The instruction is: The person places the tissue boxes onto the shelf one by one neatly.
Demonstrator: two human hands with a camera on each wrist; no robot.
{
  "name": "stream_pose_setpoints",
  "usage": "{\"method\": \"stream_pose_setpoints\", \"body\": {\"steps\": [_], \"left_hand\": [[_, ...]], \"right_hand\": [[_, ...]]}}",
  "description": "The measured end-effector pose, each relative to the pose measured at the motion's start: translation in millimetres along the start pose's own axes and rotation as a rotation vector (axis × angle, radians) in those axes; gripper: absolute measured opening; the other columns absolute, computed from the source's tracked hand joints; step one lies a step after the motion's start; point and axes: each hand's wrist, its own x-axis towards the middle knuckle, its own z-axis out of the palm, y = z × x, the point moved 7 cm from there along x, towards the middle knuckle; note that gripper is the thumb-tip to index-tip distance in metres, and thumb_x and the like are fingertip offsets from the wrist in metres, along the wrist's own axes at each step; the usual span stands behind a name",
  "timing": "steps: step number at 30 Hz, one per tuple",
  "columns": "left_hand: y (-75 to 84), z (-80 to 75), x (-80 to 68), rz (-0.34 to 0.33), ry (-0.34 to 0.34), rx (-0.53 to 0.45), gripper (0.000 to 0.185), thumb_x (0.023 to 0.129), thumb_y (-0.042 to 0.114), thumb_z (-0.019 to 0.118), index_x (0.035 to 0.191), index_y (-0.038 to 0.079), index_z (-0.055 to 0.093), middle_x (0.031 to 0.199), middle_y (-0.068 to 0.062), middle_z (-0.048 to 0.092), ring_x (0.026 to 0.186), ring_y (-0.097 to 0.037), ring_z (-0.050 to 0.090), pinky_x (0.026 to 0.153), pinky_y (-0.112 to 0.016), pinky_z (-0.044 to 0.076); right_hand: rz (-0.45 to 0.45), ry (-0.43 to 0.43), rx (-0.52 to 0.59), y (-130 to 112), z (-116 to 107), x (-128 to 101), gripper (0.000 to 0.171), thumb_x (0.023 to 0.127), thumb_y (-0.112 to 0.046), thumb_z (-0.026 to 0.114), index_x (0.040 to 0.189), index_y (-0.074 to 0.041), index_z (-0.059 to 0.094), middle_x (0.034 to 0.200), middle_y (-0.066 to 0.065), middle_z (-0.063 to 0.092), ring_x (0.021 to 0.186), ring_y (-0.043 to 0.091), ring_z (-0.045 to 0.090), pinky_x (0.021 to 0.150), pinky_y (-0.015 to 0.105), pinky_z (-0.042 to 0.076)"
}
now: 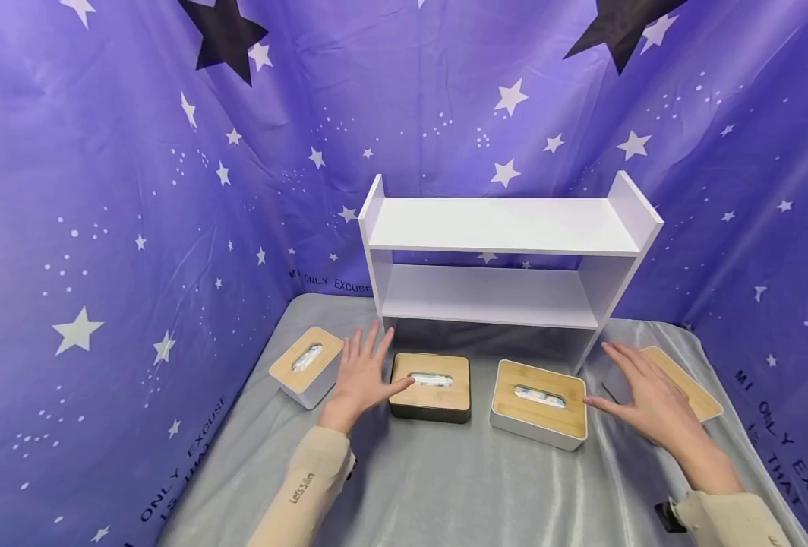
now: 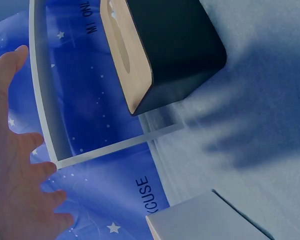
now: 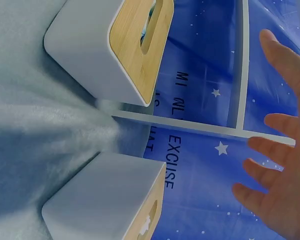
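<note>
Nothing is lifted yet: both tiers of the white two-tier wooden shelf [image 1: 506, 251] look bare, four bamboo-lidded tissue boxes sit on the grey-clothed worktop [image 1: 445, 486], and the left hand [image 1: 361, 374] hovers spread beside the black bamboo-lidded tissue box [image 1: 430, 386] while the right hand [image 1: 650, 399] hovers spread by the white bamboo-lidded tissue box [image 1: 539, 403].

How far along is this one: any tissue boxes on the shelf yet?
Done: nothing; the white shelf is bare. In hand: nothing held; the left hand hovers open beside the black box, the right hand over the rightmost box. Left: all four boxes remain on the cloth.
</note>
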Motion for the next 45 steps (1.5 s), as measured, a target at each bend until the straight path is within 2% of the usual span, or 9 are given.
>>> {"method": "stream_pose_setpoints", "body": {"steps": [5, 12, 16, 25, 36, 45], "left_hand": [[2.6, 1.2, 0.5, 0.023, 0.0, -0.007, 0.099, 0.084, 0.074, 0.057, 0.16, 0.022, 0.022, 0.168, -0.009, 0.017, 0.155, -0.038, 0.013, 0.127, -0.058, 0.014], [4.5, 2.8, 0.6, 0.034, -0.03, -0.006, 0.095, 0.086, 0.071, 0.056, 0.16, 0.022, 0.023, 0.167, -0.009, 0.02, 0.155, -0.035, 0.018, 0.128, -0.054, 0.017], [5.2, 2.6, 0.2, 0.04, -0.023, -0.009, 0.092, 0.087, 0.069, 0.057, 0.16, 0.021, 0.025, 0.166, -0.009, 0.024, 0.154, -0.034, 0.022, 0.127, -0.052, 0.021], [7.7, 3.4, -2.1, 0.046, -0.031, -0.038, 0.089, 0.089, 0.065, 0.059, 0.158, 0.019, 0.029, 0.166, -0.009, 0.025, 0.153, -0.034, 0.023, 0.127, -0.05, 0.022], [7.8, 7.1, -4.7, 0.059, 0.004, -0.045, 0.086, 0.088, 0.063, 0.061, 0.157, 0.017, 0.034, 0.163, -0.01, 0.032, 0.15, -0.034, 0.031, 0.125, -0.049, 0.028], [7.7, 11.3, -7.0, 0.069, 0.005, -0.044, 0.086, 0.088, 0.062, 0.062, 0.155, 0.015, 0.036, 0.162, -0.012, 0.034, 0.149, -0.033, 0.034, 0.125, -0.047, 0.029]], "right_hand": [[0.006, -0.02, 0.035, -2, 2, 1, 0.099, 0.077, -0.05, 0.081, 0.153, -0.005, 0.036, 0.148, 0.03, 0.042, 0.132, 0.055, 0.039, 0.099, 0.076, 0.034], [0.041, -0.039, 0.033, -5, 3, 1, 0.097, 0.078, -0.052, 0.08, 0.154, -0.009, 0.036, 0.145, 0.03, 0.047, 0.128, 0.055, 0.043, 0.093, 0.078, 0.038], [0.043, -0.043, 0.04, -7, 7, 3, 0.093, 0.078, -0.05, 0.08, 0.151, -0.007, 0.041, 0.142, 0.031, 0.049, 0.126, 0.055, 0.046, 0.094, 0.076, 0.039], [0.033, -0.043, 0.028, -13, 16, 4, 0.09, 0.077, -0.052, 0.08, 0.146, -0.005, 0.047, 0.139, 0.031, 0.053, 0.121, 0.055, 0.051, 0.09, 0.075, 0.044], [0.022, -0.075, 0.063, -22, 28, 4, 0.086, 0.08, -0.051, 0.078, 0.145, -0.005, 0.047, 0.142, 0.028, 0.052, 0.124, 0.054, 0.05, 0.095, 0.074, 0.042], [-0.016, -0.041, 0.073, -31, 35, 5, 0.084, 0.078, -0.049, 0.081, 0.142, -0.003, 0.051, 0.137, 0.028, 0.057, 0.12, 0.053, 0.054, 0.095, 0.069, 0.046]]}}
